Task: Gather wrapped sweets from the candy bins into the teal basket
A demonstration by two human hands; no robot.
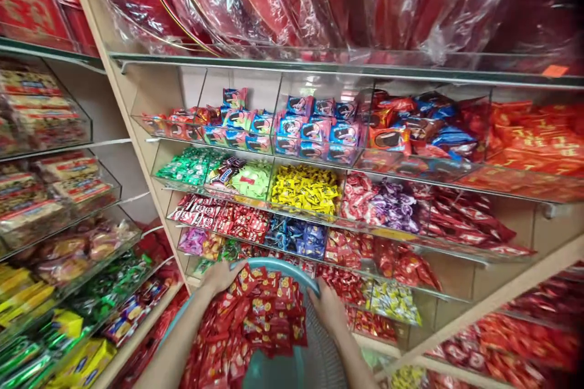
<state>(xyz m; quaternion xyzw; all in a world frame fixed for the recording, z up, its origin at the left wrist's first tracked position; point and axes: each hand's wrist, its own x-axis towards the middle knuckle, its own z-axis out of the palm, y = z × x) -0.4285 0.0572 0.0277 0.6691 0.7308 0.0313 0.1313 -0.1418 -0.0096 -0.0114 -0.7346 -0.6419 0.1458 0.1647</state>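
Note:
A round teal plastic basket is between my hands, tilted so that I look down into it. Many small red candy packets lie inside, and a flat teal-grey piece shows among them at the bottom of the view. On the basket's left rim my left hand is closed, its fingertips over the edge. My right hand grips the opposite rim, thumb at the edge and the other fingers hidden.
Ahead, clear shelf bins hold yellow candies, purple candies and blue-pink packets. Above is a glass shelf with plastic-wrapped red round items. More stocked shelves stand left; a slanted wooden panel crosses the right.

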